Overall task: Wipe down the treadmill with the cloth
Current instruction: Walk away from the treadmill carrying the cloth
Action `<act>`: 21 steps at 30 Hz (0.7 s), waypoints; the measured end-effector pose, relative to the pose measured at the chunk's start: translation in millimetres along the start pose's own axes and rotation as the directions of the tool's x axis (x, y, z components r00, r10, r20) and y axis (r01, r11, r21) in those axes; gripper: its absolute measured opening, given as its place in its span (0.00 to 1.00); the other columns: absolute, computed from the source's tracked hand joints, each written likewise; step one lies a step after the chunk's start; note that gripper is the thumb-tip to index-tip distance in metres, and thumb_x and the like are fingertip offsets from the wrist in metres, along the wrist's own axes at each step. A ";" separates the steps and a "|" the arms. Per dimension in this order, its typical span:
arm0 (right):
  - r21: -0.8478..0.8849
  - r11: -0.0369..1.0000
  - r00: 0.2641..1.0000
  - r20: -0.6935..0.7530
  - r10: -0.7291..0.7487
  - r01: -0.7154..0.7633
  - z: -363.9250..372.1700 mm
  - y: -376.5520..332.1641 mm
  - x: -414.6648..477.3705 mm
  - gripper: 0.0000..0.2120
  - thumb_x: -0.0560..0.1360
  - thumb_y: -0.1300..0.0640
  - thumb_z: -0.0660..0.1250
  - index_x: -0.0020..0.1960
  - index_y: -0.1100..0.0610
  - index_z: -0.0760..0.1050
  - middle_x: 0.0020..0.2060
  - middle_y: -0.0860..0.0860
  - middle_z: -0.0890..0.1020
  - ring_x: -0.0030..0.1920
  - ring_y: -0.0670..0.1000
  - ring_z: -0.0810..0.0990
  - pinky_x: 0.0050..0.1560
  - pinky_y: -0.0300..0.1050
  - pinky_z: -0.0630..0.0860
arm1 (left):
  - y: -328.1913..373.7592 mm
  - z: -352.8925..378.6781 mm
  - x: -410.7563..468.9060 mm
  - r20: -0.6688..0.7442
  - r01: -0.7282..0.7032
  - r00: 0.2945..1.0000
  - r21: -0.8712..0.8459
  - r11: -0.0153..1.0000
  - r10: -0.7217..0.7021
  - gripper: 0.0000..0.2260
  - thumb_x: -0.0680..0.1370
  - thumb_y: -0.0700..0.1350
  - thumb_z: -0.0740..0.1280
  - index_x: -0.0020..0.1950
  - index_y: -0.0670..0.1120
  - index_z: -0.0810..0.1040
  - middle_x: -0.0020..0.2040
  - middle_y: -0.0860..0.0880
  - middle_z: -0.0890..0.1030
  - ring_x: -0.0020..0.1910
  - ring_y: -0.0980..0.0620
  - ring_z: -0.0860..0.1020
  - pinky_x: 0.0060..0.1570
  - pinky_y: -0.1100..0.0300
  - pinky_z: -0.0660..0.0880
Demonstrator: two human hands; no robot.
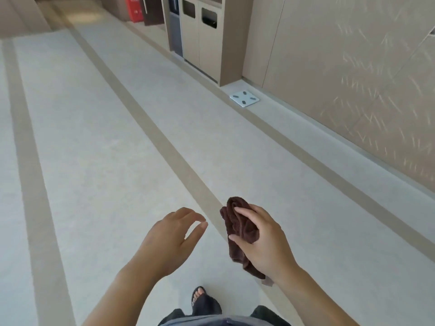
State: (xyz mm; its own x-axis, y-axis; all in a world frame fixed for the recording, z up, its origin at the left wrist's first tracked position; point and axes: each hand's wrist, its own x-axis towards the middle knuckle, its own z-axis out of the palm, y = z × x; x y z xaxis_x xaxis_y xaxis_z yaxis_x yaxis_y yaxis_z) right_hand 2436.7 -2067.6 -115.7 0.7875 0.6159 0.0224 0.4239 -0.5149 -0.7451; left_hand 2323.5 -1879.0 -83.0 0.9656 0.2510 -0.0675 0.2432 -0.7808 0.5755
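Dark brown terry cloth, bunched and folded, its lower end hanging below the palm. Right hand grips it in the air over the pale floor, fingers and thumb curled around the bundle. Left hand is raised just beside it, not touching, holding nothing, fingers loosely bent with the thumb apart. A sandalled foot shows below.

Legible text: none. Red cabinet by the far wall: white characters on its front, too blurred to read. Dark blue panel on the grey unit beside the beige bin cabinet: large pale marks, cut by the top edge of view, not decipherable.
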 end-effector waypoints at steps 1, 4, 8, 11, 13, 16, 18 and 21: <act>0.006 1.000 0.999 -0.032 0.020 -0.020 -8.0 4.7 27.8 0.26 0.68 0.51 0.75 0.64 0.42 0.72 0.62 0.38 0.72 0.61 0.40 0.72 0.63 0.40 0.71 | -1.2 -8.9 36.6 0.014 -0.019 1.000 0.008 1.000 0.019 0.19 0.76 0.62 0.48 0.59 0.59 0.73 0.58 0.63 0.74 0.49 0.60 0.74 0.50 0.62 0.70; 0.002 0.996 0.989 -0.115 0.090 -0.090 -29.3 26.0 106.3 0.26 0.68 0.50 0.75 0.64 0.42 0.72 0.64 0.39 0.72 0.62 0.42 0.72 0.63 0.42 0.71 | -4.1 -27.1 142.5 0.062 -0.082 0.995 0.005 0.997 0.081 0.20 0.76 0.62 0.49 0.60 0.59 0.73 0.59 0.63 0.73 0.50 0.60 0.73 0.50 0.63 0.70; 0.012 0.984 0.960 -0.218 0.178 -0.180 -50.9 65.5 209.4 0.26 0.68 0.50 0.75 0.64 0.41 0.72 0.64 0.40 0.72 0.62 0.44 0.73 0.64 0.45 0.71 | -13.6 -36.2 276.5 0.170 -0.164 0.972 0.018 0.986 0.159 0.21 0.75 0.64 0.49 0.61 0.59 0.72 0.59 0.63 0.73 0.52 0.61 0.74 0.52 0.61 0.72; 0.019 0.982 0.954 -0.233 0.186 -0.187 -62.1 91.4 307.2 0.26 0.68 0.51 0.75 0.64 0.41 0.72 0.64 0.41 0.72 0.63 0.45 0.73 0.64 0.46 0.72 | -32.2 -48.9 374.9 0.175 -0.152 0.974 0.037 0.988 0.144 0.21 0.76 0.64 0.49 0.62 0.58 0.71 0.61 0.63 0.73 0.53 0.60 0.74 0.54 0.60 0.72; 0.010 0.988 0.969 -0.195 0.151 -0.152 -68.5 101.0 384.3 0.26 0.69 0.51 0.75 0.64 0.43 0.72 0.65 0.42 0.72 0.63 0.45 0.73 0.64 0.47 0.71 | -47.8 -64.5 436.3 0.146 -0.098 0.985 0.060 0.993 0.088 0.20 0.76 0.63 0.51 0.63 0.59 0.71 0.62 0.62 0.73 0.51 0.61 0.75 0.53 0.60 0.71; -0.003 0.998 0.994 -0.096 0.060 -0.060 -72.5 95.5 499.0 0.26 0.69 0.51 0.74 0.65 0.43 0.71 0.64 0.41 0.72 0.63 0.45 0.72 0.64 0.46 0.71 | -72.2 -95.8 515.0 0.098 0.007 0.995 0.078 0.997 -0.014 0.23 0.75 0.65 0.48 0.64 0.60 0.70 0.62 0.62 0.72 0.51 0.61 0.75 0.51 0.62 0.70; -0.007 1.000 1.000 -0.021 -0.019 0.019 -70.2 85.6 572.8 0.26 0.69 0.51 0.74 0.65 0.43 0.71 0.64 0.40 0.71 0.63 0.44 0.72 0.65 0.45 0.71 | -91.5 -118.0 561.2 0.052 0.088 0.994 0.060 0.994 -0.091 0.27 0.71 0.68 0.45 0.64 0.61 0.69 0.62 0.64 0.72 0.48 0.61 0.75 0.49 0.63 0.69; 0.000 0.994 0.991 0.076 -0.107 0.108 -59.4 68.2 674.6 0.26 0.69 0.51 0.74 0.65 0.42 0.71 0.64 0.39 0.71 0.63 0.43 0.71 0.65 0.43 0.70 | -125.0 -146.2 621.3 -0.026 0.193 0.981 0.037 0.980 -0.192 0.29 0.69 0.69 0.44 0.64 0.61 0.69 0.61 0.64 0.71 0.48 0.62 0.74 0.49 0.63 0.69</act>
State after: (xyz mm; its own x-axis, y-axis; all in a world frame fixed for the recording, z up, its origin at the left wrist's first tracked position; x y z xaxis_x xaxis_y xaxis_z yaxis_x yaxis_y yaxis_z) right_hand 3023.5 -1722.7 -111.8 0.7011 0.7113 0.0513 0.5063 -0.4458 -0.7382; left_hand 2879.6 -1541.8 -77.8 0.8982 0.4110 -0.1560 0.4283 -0.7382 0.5212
